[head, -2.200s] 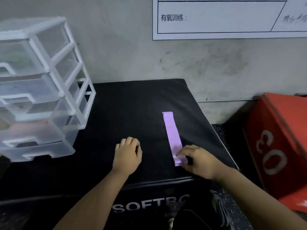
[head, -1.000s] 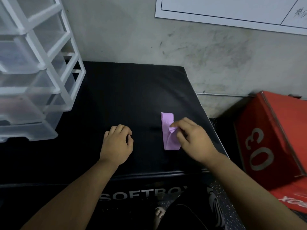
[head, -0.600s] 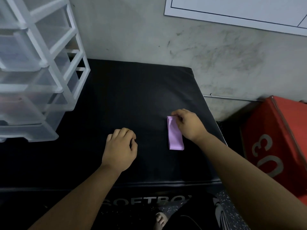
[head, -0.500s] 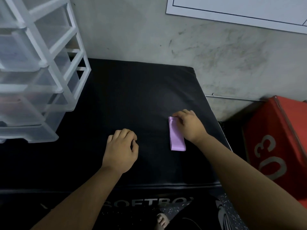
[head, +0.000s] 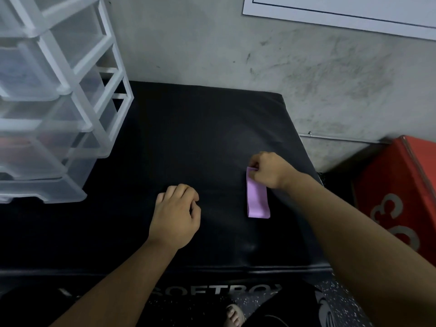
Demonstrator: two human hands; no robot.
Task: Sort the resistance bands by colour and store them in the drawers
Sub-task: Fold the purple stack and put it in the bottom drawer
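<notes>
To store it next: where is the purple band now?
Head view: the purple band lies on the right part of the black soft box, its far end pinched by the right hand, right of the left hand.

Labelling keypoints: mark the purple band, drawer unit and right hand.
purple band [head: 257,202], head view, middle of the folded strip.
drawer unit [head: 70,90], head view, white frame's front post.
right hand [head: 271,171], head view, back of the hand.

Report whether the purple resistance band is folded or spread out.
Folded: the flat purple resistance band shows doubled layers at its far end, where the right hand pinches it.
</notes>
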